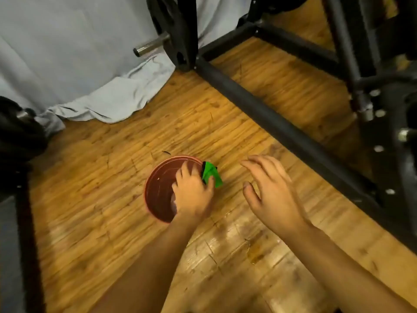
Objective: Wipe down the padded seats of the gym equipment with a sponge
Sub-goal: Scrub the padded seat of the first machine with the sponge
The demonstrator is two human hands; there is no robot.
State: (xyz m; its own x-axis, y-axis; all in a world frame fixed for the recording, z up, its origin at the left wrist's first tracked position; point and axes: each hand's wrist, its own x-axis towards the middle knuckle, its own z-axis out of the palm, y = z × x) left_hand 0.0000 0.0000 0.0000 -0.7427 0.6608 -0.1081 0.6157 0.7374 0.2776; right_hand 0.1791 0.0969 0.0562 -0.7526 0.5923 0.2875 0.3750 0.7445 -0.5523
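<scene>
- our left forearm (146,267) and right forearm (349,263) reach in from the bottom edge over the wooden floor (101,199).
- our left hand (193,195) curls round the green sponge (213,176), thumb across it, just over the far right rim of the red bowl (149,188) that stands on the floor.
- our right hand (270,188) hovers beside it, fingers loosely spread, holding nothing.
- we judge the sponge to be light and soft, and it squashes in the grip. it has a dark face that is likely rougher. if it is wet it may drip and slip, so we should hold it across its width with the flat side free for wiping.
- a black frame bar (282,125) runs across the floor beyond. no padded seat shows here.
</scene>
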